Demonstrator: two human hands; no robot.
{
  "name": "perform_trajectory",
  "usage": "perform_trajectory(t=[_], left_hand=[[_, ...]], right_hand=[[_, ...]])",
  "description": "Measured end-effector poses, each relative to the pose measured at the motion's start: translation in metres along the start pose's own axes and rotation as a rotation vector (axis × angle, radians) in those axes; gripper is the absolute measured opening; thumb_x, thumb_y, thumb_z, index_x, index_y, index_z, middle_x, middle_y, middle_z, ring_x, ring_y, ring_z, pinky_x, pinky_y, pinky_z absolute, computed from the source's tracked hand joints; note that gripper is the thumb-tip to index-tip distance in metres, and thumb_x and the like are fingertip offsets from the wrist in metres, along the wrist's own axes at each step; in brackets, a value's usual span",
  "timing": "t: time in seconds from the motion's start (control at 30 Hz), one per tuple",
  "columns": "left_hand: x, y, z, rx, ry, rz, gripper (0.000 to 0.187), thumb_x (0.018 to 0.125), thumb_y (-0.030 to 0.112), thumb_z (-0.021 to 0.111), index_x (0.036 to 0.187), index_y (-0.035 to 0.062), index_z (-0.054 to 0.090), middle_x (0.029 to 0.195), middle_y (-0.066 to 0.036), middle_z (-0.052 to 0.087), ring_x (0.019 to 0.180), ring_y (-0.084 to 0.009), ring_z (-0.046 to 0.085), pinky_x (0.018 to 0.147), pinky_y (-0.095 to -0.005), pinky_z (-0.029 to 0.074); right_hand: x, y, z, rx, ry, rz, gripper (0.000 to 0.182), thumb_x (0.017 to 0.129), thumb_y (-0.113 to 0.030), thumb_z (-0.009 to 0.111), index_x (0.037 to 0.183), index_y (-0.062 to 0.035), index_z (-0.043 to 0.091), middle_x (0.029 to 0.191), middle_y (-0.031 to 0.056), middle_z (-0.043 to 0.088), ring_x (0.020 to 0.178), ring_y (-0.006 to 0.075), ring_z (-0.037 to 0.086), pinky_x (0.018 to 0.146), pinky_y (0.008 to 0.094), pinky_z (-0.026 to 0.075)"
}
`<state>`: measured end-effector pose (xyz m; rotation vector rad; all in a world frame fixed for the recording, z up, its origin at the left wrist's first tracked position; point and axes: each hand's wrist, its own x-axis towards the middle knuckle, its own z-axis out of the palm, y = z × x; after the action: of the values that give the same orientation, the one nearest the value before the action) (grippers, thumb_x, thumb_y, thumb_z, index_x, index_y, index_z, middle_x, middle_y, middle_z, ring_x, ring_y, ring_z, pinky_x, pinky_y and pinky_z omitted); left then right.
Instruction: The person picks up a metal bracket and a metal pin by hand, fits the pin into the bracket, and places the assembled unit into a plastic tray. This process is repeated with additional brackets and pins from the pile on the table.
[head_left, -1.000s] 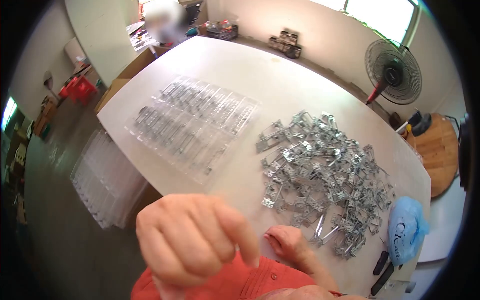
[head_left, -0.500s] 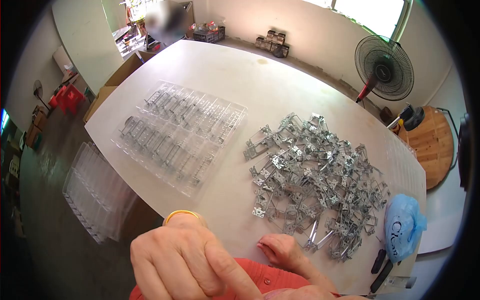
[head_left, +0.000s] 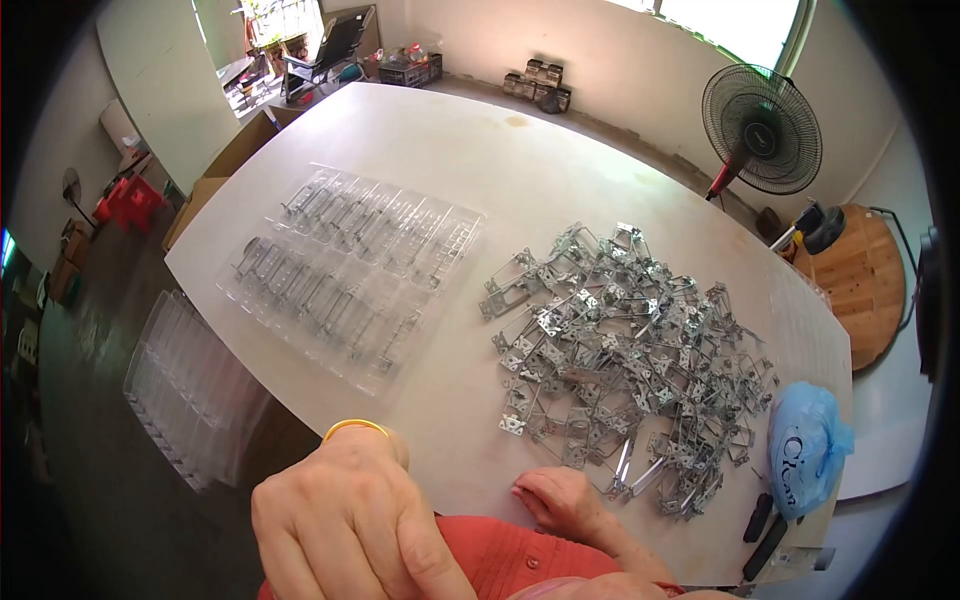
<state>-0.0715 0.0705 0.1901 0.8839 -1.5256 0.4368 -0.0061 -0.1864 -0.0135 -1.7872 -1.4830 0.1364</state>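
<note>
Currently the left hand (head_left: 335, 515) is bent near the edge of the table (head_left: 440, 425), fingertips unseen; the right hand (head_left: 562, 500) rests loosely curled. Whether either holds anything cannot be told. Metal pieces (head_left: 662, 392) lie heaped just past the right hand, open room separating them from the tray (head_left: 345, 262) ahead of the left.
</note>
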Motion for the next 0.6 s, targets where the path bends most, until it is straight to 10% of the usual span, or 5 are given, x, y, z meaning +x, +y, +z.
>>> perform_trajectory(t=[0.27,0.6], left_hand=[[-0.005,-0.006,0.007,-0.081,0.05,0.069,0.029,0.085,-0.01,0.052,0.058,-0.0008,0.051,0.058,-0.015,0.053,0.048,-0.0257,0.054,0.073,-0.0485,0.062],[-0.004,-0.012,-0.002,0.03,-0.182,-0.318,0.028,0.096,0.005,0.049,0.07,-0.0012,0.056,0.066,-0.013,0.05,0.054,-0.0274,0.051,0.081,-0.0566,0.055]], right_hand=[[0.002,-0.002,-0.001,-0.01,0.0,-0.003,0.017,0.085,-0.009,0.078,0.096,-0.0055,0.065,0.085,0.0107,0.069,0.073,0.0303,0.069,0.063,0.0379,0.055],[0.005,-0.004,-0.004,0.011,0.005,-0.018,0.017,0.086,-0.009,0.077,0.096,-0.0053,0.065,0.085,0.0106,0.069,0.073,0.0307,0.068,0.063,0.0383,0.055]])
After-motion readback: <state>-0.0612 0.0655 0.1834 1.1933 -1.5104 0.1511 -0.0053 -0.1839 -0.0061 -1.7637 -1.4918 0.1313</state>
